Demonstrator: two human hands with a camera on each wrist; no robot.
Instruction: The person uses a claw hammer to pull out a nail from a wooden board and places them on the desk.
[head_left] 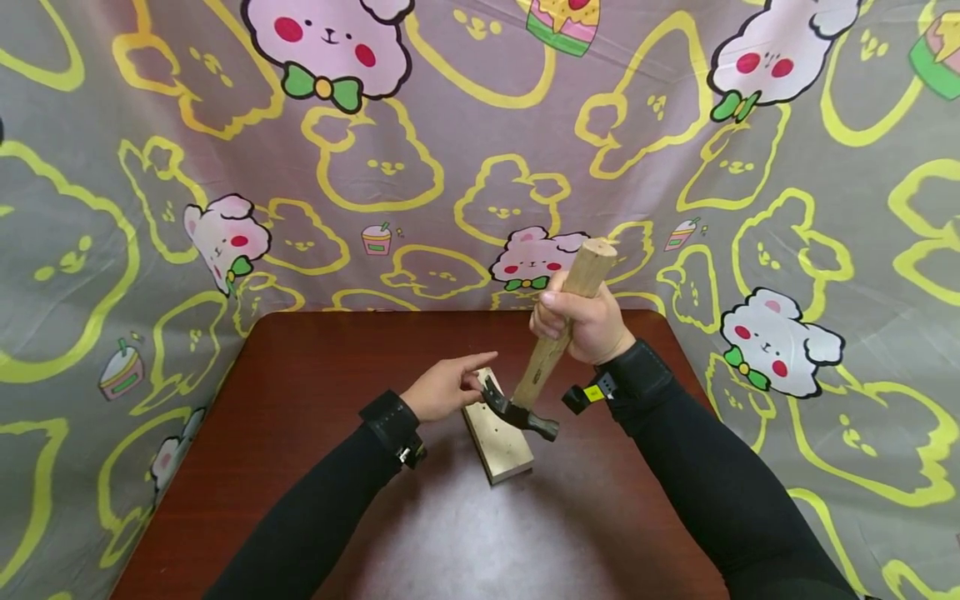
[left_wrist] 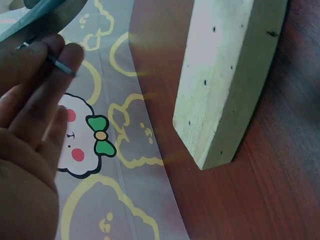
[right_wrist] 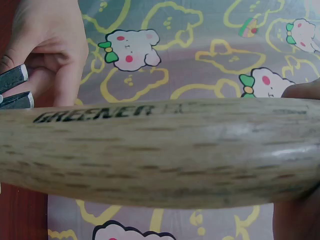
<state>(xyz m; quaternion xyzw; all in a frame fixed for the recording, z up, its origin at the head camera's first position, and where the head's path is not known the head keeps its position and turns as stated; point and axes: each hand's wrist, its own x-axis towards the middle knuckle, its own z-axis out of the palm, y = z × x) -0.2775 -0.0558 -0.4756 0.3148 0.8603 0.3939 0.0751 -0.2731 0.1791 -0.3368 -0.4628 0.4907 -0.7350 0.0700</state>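
My right hand (head_left: 588,321) grips the wooden handle (head_left: 546,360) of a claw hammer, its butt end pointing up and its dark metal head (head_left: 517,414) down. The handle spans the right wrist view, with printed lettering on it. Between thumb and fingers of my left hand (head_left: 444,388) a thin metal nail (left_wrist: 61,66) is pinched, right by the hammer's claw (left_wrist: 55,15). Under the hammer head lies a pale wooden board (head_left: 501,450) with several small dark holes or nail spots in its top. The left hand is over the board's far end in the head view.
A reddish-brown table (head_left: 315,433) bears the board near its middle. Behind and on both sides hangs a grey cloth (head_left: 450,125) with cartoon animals, meeting the table's back edge. Black cameras are strapped to both wrists.
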